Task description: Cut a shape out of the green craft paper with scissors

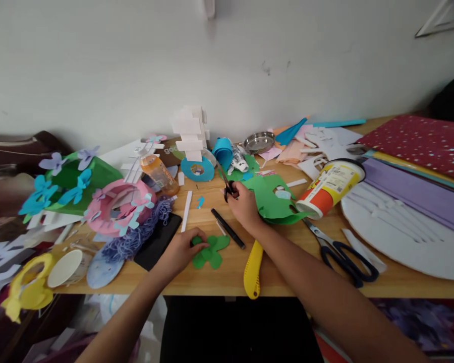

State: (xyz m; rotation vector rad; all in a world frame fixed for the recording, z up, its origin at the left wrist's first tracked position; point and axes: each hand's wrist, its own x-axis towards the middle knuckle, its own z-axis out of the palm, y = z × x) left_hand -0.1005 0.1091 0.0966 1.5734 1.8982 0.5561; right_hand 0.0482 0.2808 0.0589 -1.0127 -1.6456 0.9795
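Both hands busy: your left hand [181, 249] pins the green flower cutout [211, 251] flat on the desk [287, 275]; right hand [244, 204] closed around small scissors [227, 187], blades angled away from you.

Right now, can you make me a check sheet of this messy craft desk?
Surface: wooden table, crowded.
Job's things: green flower under left hand; small scissors in right hand, beside green paper.
Clutter: pen, yellow cutter, big scissors, tipped can, pink ring.
Grippers: both hands bare.
Cables: nothing seen.
Surroundings: white wall.
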